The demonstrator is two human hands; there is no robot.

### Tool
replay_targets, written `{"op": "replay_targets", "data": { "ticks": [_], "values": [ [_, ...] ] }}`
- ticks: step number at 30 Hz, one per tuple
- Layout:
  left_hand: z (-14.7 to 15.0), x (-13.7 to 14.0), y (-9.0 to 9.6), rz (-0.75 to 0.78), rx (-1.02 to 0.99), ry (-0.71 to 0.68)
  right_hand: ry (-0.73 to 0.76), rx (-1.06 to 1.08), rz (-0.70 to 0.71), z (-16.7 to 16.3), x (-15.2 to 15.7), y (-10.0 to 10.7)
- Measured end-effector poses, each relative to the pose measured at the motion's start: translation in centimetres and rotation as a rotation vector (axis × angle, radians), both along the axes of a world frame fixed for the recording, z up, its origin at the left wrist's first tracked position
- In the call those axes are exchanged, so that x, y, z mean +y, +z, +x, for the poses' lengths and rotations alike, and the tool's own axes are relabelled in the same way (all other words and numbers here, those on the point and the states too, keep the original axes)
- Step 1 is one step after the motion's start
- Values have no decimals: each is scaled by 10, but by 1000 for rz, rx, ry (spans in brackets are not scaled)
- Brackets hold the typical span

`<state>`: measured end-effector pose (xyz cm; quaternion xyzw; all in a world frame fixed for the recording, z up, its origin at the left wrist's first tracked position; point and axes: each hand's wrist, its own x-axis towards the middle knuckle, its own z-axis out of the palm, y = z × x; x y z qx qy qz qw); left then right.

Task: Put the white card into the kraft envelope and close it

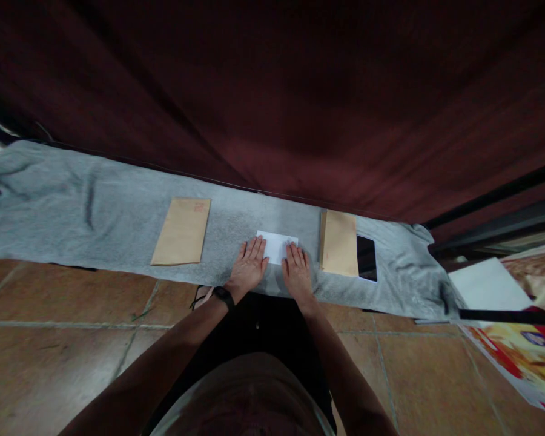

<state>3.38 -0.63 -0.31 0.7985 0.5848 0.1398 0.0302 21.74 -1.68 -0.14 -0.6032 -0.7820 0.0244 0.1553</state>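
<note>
No text can be read anywhere in the view. The left brown envelope (181, 231) carries a small red mark near its upper right corner, too blurred to make out as letters or numbers. The second brown envelope (339, 243), the white paper (276, 245) and the dark phone screen (366, 258) show no writing. The colourful printed sheet (522, 351) on the floor at the right shows only shapes, no legible words.
</note>
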Motion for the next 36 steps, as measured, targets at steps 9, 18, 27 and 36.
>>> {"op": "replay_targets", "data": {
  "ticks": [9, 18, 27, 36],
  "values": [
    [0, 0, 0, -6, 0, 5, 72, 11, -29, -6, -16, 2],
    [0, 0, -3, 0, 11, 13, -6, 11, -5, 13, -21, -7],
    [4, -3, 3, 6, 21, 6, -84, 73, 18, 12, -13, -4],
    [-12, -12, 12, -33, 11, -49, -344, 69, -151, -7, 10, 21]
  ]
}}
